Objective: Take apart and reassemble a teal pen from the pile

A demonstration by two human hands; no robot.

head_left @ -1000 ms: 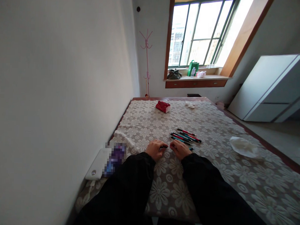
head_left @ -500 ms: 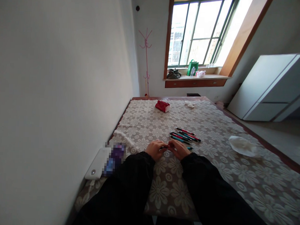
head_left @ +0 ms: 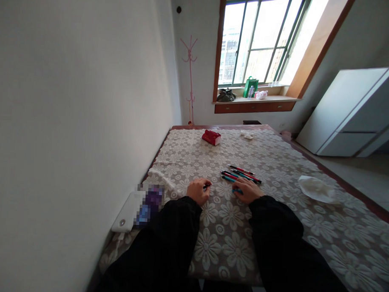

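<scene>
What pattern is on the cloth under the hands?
The beige lace tablecloth carries a repeating white daisy-like flower pattern, seen best in the head view.

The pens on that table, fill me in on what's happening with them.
A person in black sleeves sits at a table covered in a flowered lace cloth. The left hand is closed around a small dark pen part. The right hand rests on a teal pen at the near edge of a pile of pens. The hands are apart. A red box lies farther back.
</scene>
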